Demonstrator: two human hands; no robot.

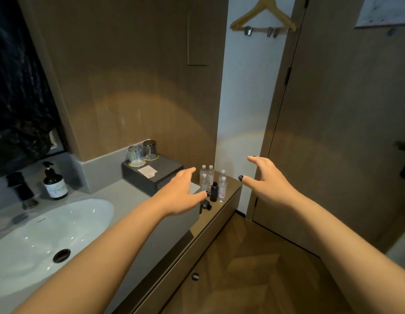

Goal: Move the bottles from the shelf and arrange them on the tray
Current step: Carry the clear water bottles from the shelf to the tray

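Both arms reach out over the vanity toward a tight cluster of small bottles at its far right end. The left hand [178, 193] is spread wide and holds nothing, its thumb tip near the black bottle [214, 191]; the right hand [268, 177] is likewise spread and empty, hovering to the right of the group, above the counter edge. The clear bottles [207, 175] stand upright, close together, on the brown ledge [231, 196] that appears to serve as the shelf; one more clear bottle [222, 189] stands just beside the black one. A small dark object lies near the front of the group — too blurred to identify. The likely tray is the dark box-like stand [167, 171] to the left, which already carries two upturned glasses [142, 152] and a white card [147, 172]. The main risk seems to be the crowding: a wide hand coming in could knock neighbouring bottles over, and those by the ledge's right edge could roll off to the floor. Free space on the tray looks limited, so a bottle set down carelessly could strike the glasses.
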